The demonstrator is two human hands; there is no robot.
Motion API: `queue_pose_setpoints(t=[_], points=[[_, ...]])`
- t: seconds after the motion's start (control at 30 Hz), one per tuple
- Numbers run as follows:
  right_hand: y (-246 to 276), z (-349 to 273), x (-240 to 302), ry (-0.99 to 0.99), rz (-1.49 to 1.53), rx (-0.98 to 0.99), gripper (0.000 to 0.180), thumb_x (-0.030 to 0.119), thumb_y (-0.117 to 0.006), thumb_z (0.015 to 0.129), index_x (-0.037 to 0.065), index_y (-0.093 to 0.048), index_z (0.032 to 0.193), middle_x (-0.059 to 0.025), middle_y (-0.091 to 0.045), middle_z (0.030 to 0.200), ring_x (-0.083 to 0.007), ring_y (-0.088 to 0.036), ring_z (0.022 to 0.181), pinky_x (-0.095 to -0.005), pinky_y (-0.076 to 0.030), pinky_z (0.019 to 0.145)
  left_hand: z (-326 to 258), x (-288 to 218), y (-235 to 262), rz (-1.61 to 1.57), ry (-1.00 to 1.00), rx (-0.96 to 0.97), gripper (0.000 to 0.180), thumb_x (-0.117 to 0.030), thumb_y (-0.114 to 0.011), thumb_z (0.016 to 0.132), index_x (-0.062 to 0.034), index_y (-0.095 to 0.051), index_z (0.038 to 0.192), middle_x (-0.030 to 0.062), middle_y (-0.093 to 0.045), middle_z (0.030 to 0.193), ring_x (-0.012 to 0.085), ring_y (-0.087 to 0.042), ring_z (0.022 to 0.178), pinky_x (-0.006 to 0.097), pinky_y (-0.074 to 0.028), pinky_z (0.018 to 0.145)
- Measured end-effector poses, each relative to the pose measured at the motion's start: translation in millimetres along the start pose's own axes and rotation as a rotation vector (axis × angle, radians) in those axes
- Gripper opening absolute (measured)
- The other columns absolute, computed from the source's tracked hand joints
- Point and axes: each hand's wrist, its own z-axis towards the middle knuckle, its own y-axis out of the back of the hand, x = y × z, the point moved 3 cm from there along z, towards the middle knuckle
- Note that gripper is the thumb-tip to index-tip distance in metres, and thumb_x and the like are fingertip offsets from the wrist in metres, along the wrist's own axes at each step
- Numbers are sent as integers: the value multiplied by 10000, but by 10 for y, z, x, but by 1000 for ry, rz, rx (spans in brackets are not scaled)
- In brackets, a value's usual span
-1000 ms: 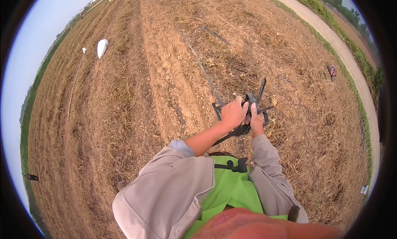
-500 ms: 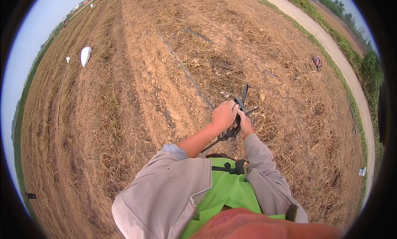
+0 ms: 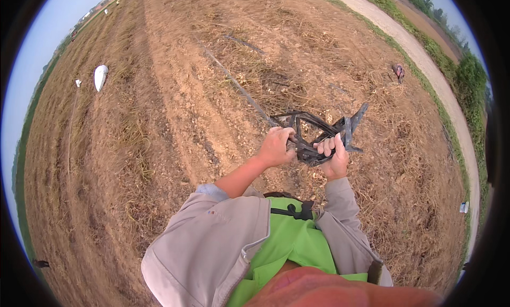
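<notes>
Both my hands hold a loose bundle of flat black drip tape [image 3: 309, 157] in front of my waist. My right hand [image 3: 336, 158] has its fingers wrapped round the bundle's right side, with stiff ends sticking out beyond it. My left hand [image 3: 277, 147] is closed on the tape at the bundle's left side. From there a long strip of the tape [image 3: 234, 81] runs away over the soil, up and to the left. Open loops stand up between the two hands.
Dry stalks and pale pods [image 3: 287, 89] litter the brown soil. A white sack [image 3: 100, 77] stands far left. A dark reddish bag [image 3: 398, 73] lies right, near a pale dirt path [image 3: 390, 28]. Another dark strip [image 3: 243, 43] lies ahead.
My hands were together and have moved apart, the left one leftward, the right one rightward. The bundle has spread into wider loops between them. My view has shifted slightly.
</notes>
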Motion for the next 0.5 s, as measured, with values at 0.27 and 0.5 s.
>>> queue_pose_setpoints(t=[0.27,0.5], points=[[1090,-1589,2799,539,62,-272,368,312,-445,1073,134,-368,760,36,-286,572,-91,-330,466,-278,-356,559,150,610,69,326,-68,294,222,-312,-680,820,-109,-645,903,92,-663,866,297,-626,935,453,-427,958],[1987,-2508,3611,878,-548,-1368,313,272,-660,973,18,-568,816,-13,-421,696,-135,-441,588,-321,-435,578,114,467,-103,280,247,586,417,-462,-536,945,-64,-648,887,171,-675,879,393,-643,888,507,-508,785]])
